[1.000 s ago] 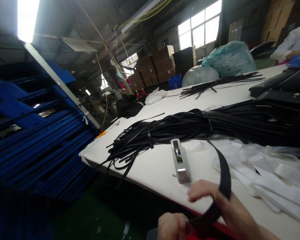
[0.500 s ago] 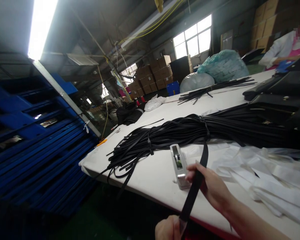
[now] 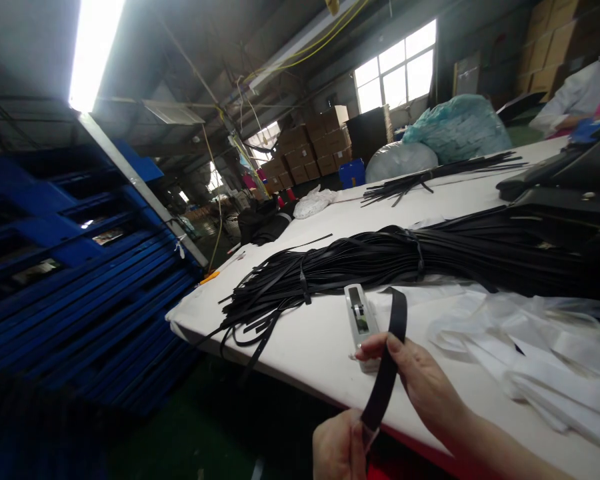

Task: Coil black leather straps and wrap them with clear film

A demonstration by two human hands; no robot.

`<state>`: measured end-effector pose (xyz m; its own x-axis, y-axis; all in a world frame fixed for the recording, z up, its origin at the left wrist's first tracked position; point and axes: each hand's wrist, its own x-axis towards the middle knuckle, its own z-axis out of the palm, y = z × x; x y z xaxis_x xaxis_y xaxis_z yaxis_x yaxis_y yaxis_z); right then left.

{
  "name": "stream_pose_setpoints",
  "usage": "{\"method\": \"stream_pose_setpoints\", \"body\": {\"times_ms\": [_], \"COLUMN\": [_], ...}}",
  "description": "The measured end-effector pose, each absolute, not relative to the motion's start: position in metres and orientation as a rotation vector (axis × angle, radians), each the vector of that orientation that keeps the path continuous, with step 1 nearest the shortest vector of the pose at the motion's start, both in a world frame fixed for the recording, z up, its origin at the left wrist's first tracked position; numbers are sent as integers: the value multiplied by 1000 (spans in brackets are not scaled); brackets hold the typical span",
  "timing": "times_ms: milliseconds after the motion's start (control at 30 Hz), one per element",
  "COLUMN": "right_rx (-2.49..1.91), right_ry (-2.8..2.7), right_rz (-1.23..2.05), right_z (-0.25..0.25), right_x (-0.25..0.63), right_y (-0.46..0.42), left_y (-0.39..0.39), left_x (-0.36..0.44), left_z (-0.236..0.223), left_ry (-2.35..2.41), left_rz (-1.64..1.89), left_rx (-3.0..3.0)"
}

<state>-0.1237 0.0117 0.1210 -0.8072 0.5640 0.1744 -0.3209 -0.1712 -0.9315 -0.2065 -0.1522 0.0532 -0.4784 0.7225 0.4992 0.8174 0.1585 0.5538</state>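
A single black strap [image 3: 391,347] runs from my left hand [image 3: 339,448] at the bottom edge up through my right hand [image 3: 416,380]. My left hand pinches its lower end below the table edge. My right hand's fingers close round its middle, and the free end sticks up above them. Just behind my right hand lies a silver stapler-like tool [image 3: 360,319] on the white table [image 3: 310,340]. Behind that stretches a big bundle of black straps [image 3: 380,263], tied in places.
Clear plastic sleeves [image 3: 540,347] are heaped at the right. Black bags [image 3: 565,183] sit far right, another strap pile [image 3: 440,173] and filled plastic sacks [image 3: 455,127] at the back. Blue pallets [image 3: 70,267] stand left. A person in a white sleeve [image 3: 570,97] works at top right.
The strap has come free of the bundle; its upper end now stands loose above my right hand. My right hand rose from the table edge and slid along it.
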Motion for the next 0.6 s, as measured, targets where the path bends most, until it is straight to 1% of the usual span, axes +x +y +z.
{"method": "stream_pose_setpoints", "body": {"times_ms": [100,167,367,433,533,600], "right_rx": [-203,-112,-222,-131,-22,-62], "right_ry": [-1771,-1881,-1416,-1539,-1793,-1700], "right_rz": [2018,1967,2010,2039,2031,2014], "right_z": [112,121,203,223,239,249], "right_x": [-125,-124,-143,-153,-162,-165], "right_y": [-3,-2,56,60,60,70], "left_y": [-142,-136,-102,-86,-67,-61], "left_x": [-210,-217,-238,-243,-249,-251], "left_z": [71,91,167,193,225,238], "left_ry": [-2161,-2104,-2288,-2259,-2127,-2098], "left_rz": [-1265,-1261,-1216,-1249,-1270,-1203], "left_rx": [-1589,-1627,-1745,-1704,-1627,-1625]}}
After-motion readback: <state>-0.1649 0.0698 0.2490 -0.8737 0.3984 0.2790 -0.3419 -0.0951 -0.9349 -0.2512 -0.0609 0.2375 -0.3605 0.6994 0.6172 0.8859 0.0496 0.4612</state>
